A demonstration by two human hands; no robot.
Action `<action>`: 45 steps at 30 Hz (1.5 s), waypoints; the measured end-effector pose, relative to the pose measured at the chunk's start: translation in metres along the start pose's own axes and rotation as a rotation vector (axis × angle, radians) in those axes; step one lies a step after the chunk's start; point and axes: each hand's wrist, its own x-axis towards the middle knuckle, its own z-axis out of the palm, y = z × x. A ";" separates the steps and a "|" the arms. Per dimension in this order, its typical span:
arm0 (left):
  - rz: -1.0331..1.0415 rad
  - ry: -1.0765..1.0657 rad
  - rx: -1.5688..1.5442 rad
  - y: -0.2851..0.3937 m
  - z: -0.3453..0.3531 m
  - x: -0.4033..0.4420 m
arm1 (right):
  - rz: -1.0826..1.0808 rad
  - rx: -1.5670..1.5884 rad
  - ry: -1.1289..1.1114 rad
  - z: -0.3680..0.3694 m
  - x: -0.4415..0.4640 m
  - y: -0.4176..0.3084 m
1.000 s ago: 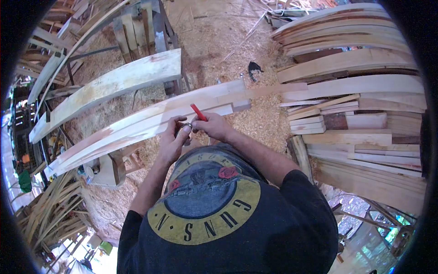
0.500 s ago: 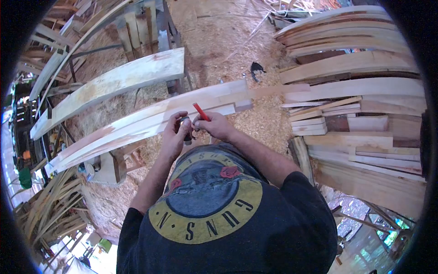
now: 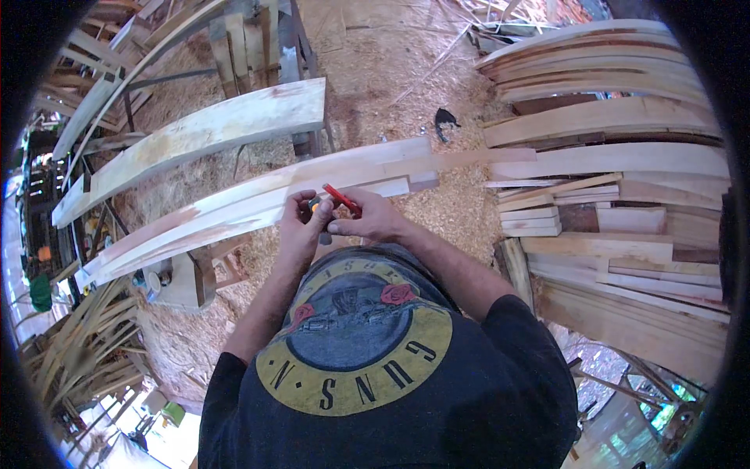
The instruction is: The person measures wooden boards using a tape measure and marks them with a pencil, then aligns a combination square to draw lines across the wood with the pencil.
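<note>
My right hand [image 3: 371, 219] is closed around a red carpenter's pencil [image 3: 341, 198], which slants up and to the left. Right beside it, my left hand [image 3: 301, 223] is curled around a small dark object with a yellow-orange spot [image 3: 316, 205]; fingers cover most of it, so its kind is unclear. The two hands meet in front of my belly, the pencil's upper end close to the left fingertips. Just beyond them lies a pair of long, pale, curved planks [image 3: 258, 187], running from lower left to upper right.
Another thick curved plank [image 3: 195, 137] rests farther off on the left. Stacked boards [image 3: 609, 203] fill the right side. Thin offcuts [image 3: 86, 336] are heaped at lower left. Wood shavings [image 3: 383, 86] cover the ground, with a black object [image 3: 445, 123] lying on them.
My right hand has shifted slightly left, and the pencil has tilted flatter, closer to the left hand. A yellow-orange spot now shows on the small object in my left hand.
</note>
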 end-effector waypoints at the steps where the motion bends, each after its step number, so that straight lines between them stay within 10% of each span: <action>1: -0.014 0.008 -0.004 0.001 0.000 -0.001 | -0.015 -0.069 0.008 0.001 0.000 -0.006; 11: -0.159 -0.049 -0.243 0.009 -0.014 -0.002 | 0.167 0.387 -0.078 -0.008 0.000 -0.018; 45: -0.226 -0.090 -0.199 -0.019 -0.036 0.004 | 0.255 0.006 -0.356 -0.006 0.028 -0.021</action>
